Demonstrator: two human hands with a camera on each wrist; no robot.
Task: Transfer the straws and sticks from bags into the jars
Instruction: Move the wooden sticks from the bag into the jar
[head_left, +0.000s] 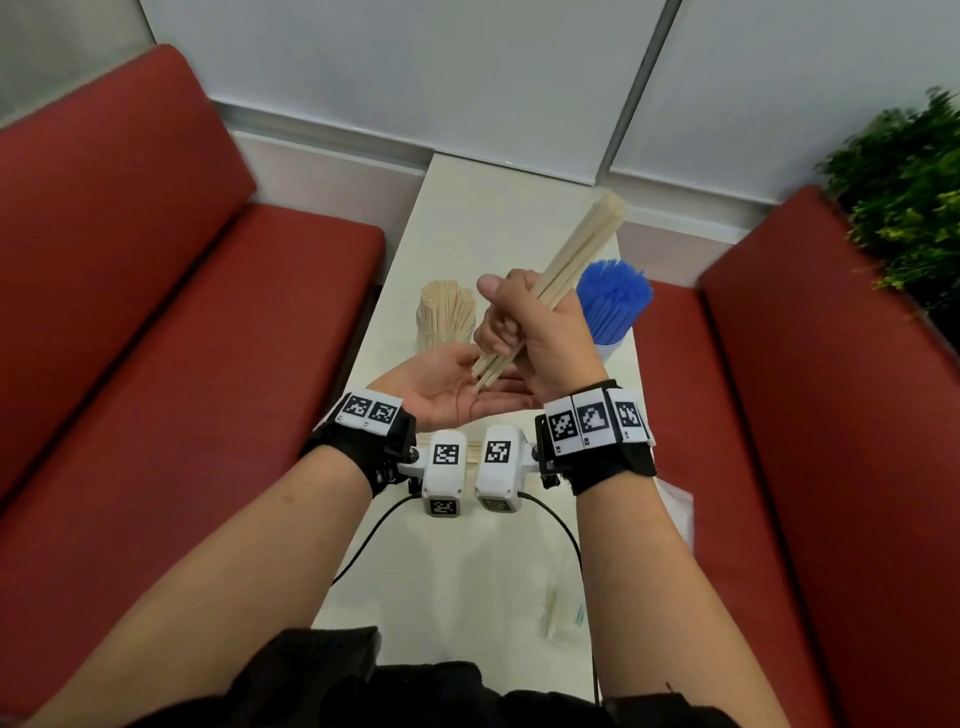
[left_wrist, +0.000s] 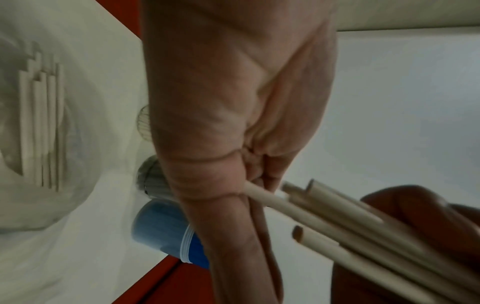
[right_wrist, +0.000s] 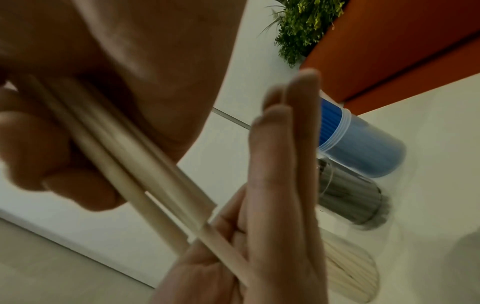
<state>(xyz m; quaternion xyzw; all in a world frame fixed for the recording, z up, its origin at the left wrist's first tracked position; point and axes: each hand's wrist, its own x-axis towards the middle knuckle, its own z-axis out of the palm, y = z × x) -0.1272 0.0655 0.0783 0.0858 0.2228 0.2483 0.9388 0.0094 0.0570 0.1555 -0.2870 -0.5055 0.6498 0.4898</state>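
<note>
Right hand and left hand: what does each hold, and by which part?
The right hand grips a bundle of wooden sticks near its lower end. The left hand holds nothing.

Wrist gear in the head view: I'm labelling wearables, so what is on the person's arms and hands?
Bare forearms and bare hands. Each wrist has a black strap topped by white blocks printed with black square-pattern markers. A white camera pod with similar markers sits inside each wrist, trailing a black cable.

Matt wooden sticks (head_left: 566, 260); glossy metal jar (right_wrist: 350, 195).

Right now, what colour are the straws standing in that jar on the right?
Bright blue straws; the head view shows them best.
</note>
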